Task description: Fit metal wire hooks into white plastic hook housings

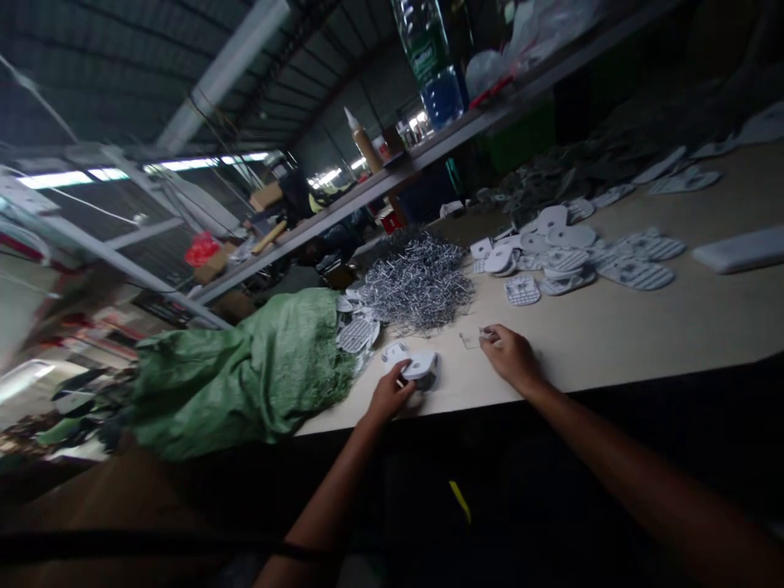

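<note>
My left hand (389, 395) grips a small white plastic part (420, 367) resting on the beige table (612, 335) near its front edge. My right hand (508, 353) lies on the table to the right of that part, fingertips pinched on a small metal pin (487, 333). A big heap of metal pins (420, 282) sits just beyond both hands. Round white perforated plastic pieces (569, 257) are spread further back to the right.
A green woven sack (245, 367) spills white pieces at the table's left end. A white flat block (738, 249) lies at the far right. An overhead shelf (367, 188) carries a water bottle (432, 61) and a glue bottle (361, 139).
</note>
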